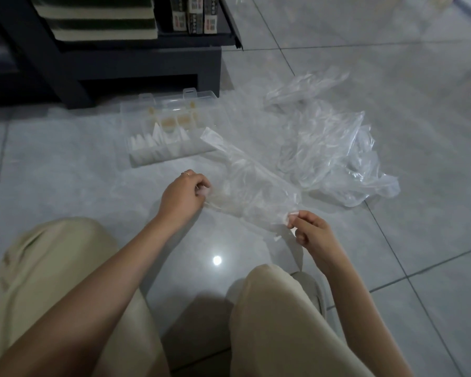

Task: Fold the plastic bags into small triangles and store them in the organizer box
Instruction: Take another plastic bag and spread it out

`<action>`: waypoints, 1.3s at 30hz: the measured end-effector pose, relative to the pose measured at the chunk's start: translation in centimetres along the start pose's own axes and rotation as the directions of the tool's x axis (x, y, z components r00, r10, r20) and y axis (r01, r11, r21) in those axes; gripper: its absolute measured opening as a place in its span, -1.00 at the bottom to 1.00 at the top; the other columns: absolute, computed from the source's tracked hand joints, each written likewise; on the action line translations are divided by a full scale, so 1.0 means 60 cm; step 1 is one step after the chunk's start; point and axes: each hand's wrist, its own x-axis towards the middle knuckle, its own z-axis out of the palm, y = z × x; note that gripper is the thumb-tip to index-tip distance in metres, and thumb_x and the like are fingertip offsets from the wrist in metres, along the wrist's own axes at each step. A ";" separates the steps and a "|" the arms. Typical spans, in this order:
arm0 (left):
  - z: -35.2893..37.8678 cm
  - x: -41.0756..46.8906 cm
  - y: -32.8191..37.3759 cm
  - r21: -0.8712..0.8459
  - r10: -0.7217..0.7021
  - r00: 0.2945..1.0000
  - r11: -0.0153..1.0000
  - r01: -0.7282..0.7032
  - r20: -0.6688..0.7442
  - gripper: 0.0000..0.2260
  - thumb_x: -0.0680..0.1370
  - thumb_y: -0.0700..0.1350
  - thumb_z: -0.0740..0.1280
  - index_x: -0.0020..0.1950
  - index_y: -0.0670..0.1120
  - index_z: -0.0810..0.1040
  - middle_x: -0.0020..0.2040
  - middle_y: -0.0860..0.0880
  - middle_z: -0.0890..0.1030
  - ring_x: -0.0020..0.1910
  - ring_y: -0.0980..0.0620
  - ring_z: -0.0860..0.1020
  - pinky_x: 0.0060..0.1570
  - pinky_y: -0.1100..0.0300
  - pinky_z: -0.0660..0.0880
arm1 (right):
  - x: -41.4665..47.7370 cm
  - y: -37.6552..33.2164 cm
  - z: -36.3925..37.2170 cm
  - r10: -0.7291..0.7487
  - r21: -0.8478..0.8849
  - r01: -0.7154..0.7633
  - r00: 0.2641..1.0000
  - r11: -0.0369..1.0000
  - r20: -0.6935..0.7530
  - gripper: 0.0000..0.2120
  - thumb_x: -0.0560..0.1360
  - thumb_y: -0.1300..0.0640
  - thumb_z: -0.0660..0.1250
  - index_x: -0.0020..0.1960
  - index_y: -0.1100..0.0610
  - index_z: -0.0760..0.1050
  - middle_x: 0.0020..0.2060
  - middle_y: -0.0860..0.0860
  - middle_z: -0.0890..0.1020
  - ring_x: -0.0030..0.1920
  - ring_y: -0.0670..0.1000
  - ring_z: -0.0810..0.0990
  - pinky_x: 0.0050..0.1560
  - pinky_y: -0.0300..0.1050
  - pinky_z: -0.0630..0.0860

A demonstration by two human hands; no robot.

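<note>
L hand (184, 193) & R hand (309, 229) each pinch a near corner of the clear plastic bag (250, 186), held taut over the floor (65, 164), prob to flatten it for folding; organizer box (172, 115) w/ folded triangles (158, 137) lies just beyond, bag pile (335, 148) beside

Pale grey floor tiles (65, 164) ruled by thin dark grout lines; beige trousers (52, 268) at 7 o'clock; black shelf (136, 63) at 11 o'clock; clear organizer box (174, 103) holding white triangles (158, 136) and amber patches (169, 122); colourless plastic bag (256, 191) at centre; glossy clear bag heap (332, 148) at 2 o'clock
</note>
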 end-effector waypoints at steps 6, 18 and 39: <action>0.001 0.007 0.016 -0.215 -0.089 0.980 0.975 0.050 -0.177 -0.83 0.46 -0.31 0.27 -0.15 -0.04 0.53 -0.10 0.02 0.53 -0.29 0.22 0.44 -0.24 0.48 0.30 | -0.003 -0.015 -0.032 -0.004 -0.116 0.012 0.998 0.993 0.064 -0.84 0.53 0.37 0.27 -0.06 0.15 0.55 -0.46 -0.06 0.52 -0.43 -0.08 0.34 -0.24 -0.18 0.32; -0.025 0.021 0.007 -0.563 -0.319 0.877 0.823 0.069 -0.359 -0.75 0.49 -0.26 0.36 -0.27 0.03 0.40 -0.30 0.08 0.48 -0.29 0.02 0.50 -0.17 0.20 0.45 | -0.009 0.004 -0.015 -0.050 0.225 0.028 0.994 0.974 0.092 -0.73 0.58 0.35 0.17 0.17 0.13 0.52 -0.36 -0.06 0.47 -0.36 -0.12 0.41 -0.16 -0.20 0.35; -0.078 -0.043 0.024 0.427 -0.284 0.930 0.889 0.165 0.232 -0.44 0.48 -0.21 0.36 0.45 -0.13 0.27 0.46 -0.20 0.20 0.41 -0.21 0.25 0.32 -0.04 0.27 | -0.008 0.016 -0.018 0.050 -0.230 -0.047 0.999 0.972 0.007 -0.62 0.59 0.20 0.26 0.37 0.06 0.29 -0.30 0.11 0.59 -0.30 -0.11 0.61 -0.12 -0.23 0.54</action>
